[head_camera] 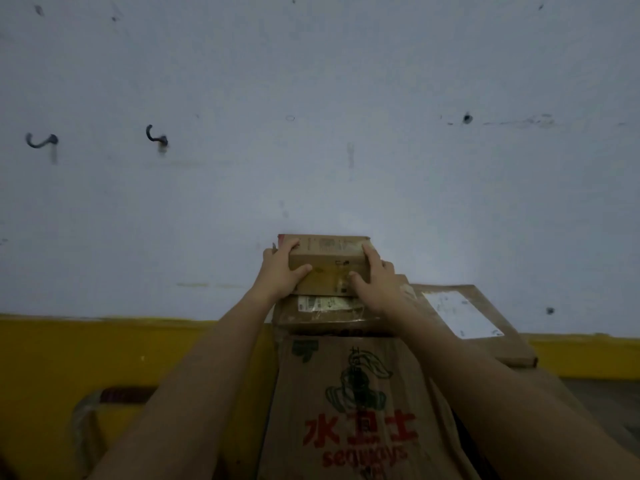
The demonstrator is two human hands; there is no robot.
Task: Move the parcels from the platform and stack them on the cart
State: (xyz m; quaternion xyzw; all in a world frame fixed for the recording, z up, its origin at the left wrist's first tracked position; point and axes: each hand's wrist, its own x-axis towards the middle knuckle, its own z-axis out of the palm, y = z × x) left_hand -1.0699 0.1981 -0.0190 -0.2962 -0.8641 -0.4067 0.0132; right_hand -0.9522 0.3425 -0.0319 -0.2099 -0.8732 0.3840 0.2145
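A small brown cardboard parcel (pixel 329 263) sits at the top of a stack, close to the wall. My left hand (pixel 282 273) grips its left end, thumb across the near face. My right hand (pixel 375 282) grips its right end the same way. Under it lies a flat taped parcel with a label (pixel 323 311). That one rests on a large carton printed with red characters and a green figure (pixel 353 403). A wide box with a white shipping label (pixel 474 323) stands to the right, slightly lower.
A pale wall with a yellow base band (pixel 104 355) stands right behind the stack. Two dark hooks (pixel 157 136) stick out of the wall at upper left. A curved metal handle (pixel 86 420) shows at lower left.
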